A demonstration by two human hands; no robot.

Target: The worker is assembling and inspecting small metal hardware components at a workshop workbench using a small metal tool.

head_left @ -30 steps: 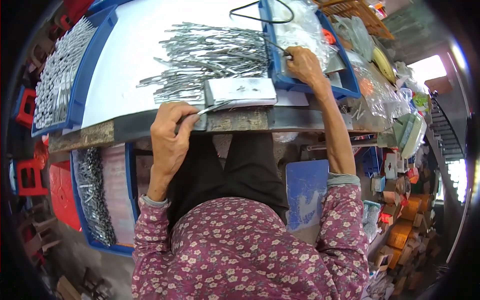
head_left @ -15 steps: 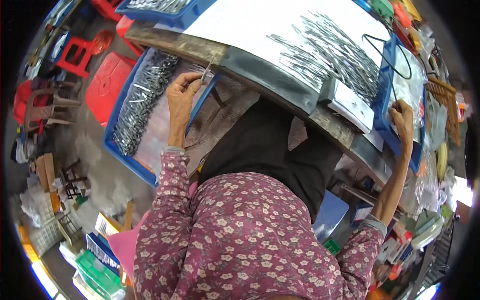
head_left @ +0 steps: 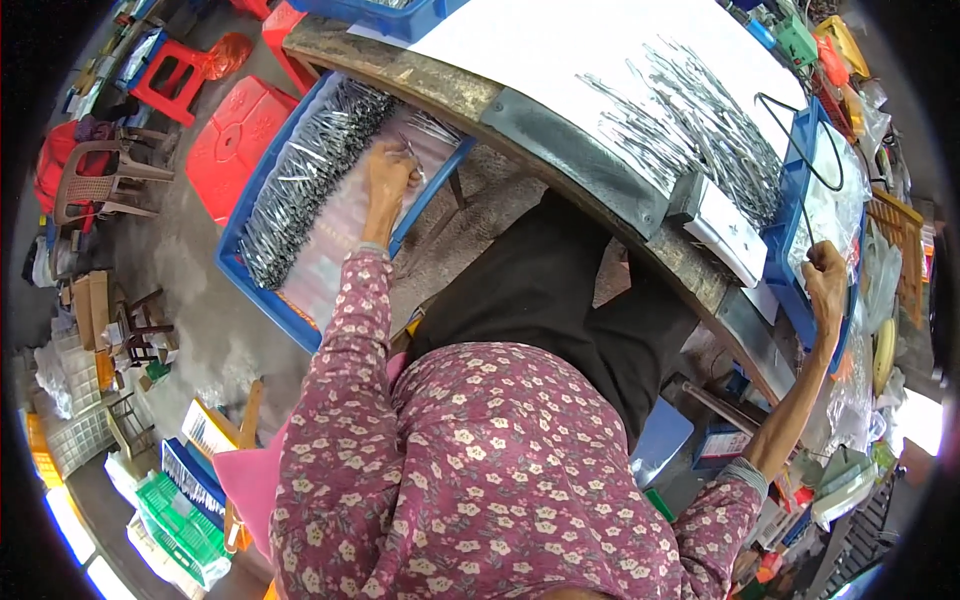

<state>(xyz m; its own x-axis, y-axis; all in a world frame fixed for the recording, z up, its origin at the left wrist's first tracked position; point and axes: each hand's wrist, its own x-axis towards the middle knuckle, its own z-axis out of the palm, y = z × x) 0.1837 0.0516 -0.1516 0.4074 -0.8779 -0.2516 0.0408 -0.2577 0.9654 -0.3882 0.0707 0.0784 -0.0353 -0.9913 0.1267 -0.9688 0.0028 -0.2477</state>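
Observation:
My left hand is over the blue tray at the left, fingers pinched together around a thin metal piece, whose tip shows at the fingertips. Beside it in the tray lies a long pile of thin metal pieces, with a few more metal pieces near the table edge. On the right, my right hand is closed at the rim of a blue bin. From its fist rises a thin black cord; the cord's end is hidden in the fingers.
Many metal strips lie spread on the white table top. A small metal block sits at the table's near edge. Clear plastic bags fill the right bin. A red stool stands left of the tray.
My left hand has gone from holding the metal piece up above the tray's edge to lower over its inside. My right hand remains closed by the bin. The whole view has shifted slightly.

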